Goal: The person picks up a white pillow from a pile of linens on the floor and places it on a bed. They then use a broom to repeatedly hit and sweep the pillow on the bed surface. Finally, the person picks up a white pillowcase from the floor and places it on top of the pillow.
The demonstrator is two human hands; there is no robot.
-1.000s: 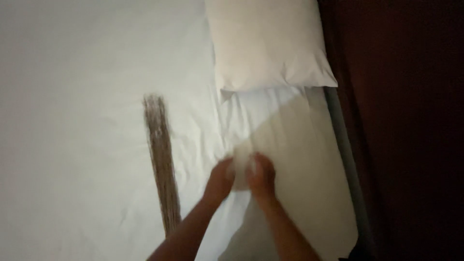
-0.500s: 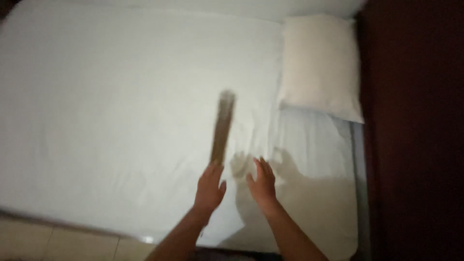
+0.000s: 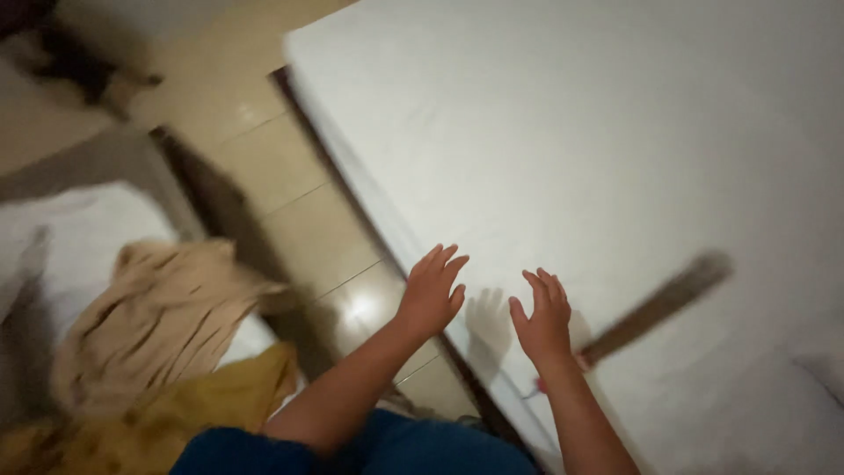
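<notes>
Head view shows your left hand and right hand both spread, fingers apart, holding nothing, hovering over the near edge of the bed with its white sheet. Just right of your right hand lies a brown broom, blurred.

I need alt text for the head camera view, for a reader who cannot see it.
Two bare hands, left hand and right hand, hover open over the edge of a white bed sheet. A long brown broom lies on the sheet beside the right hand; crumpled beige and yellow cloths lie at left.
</notes>
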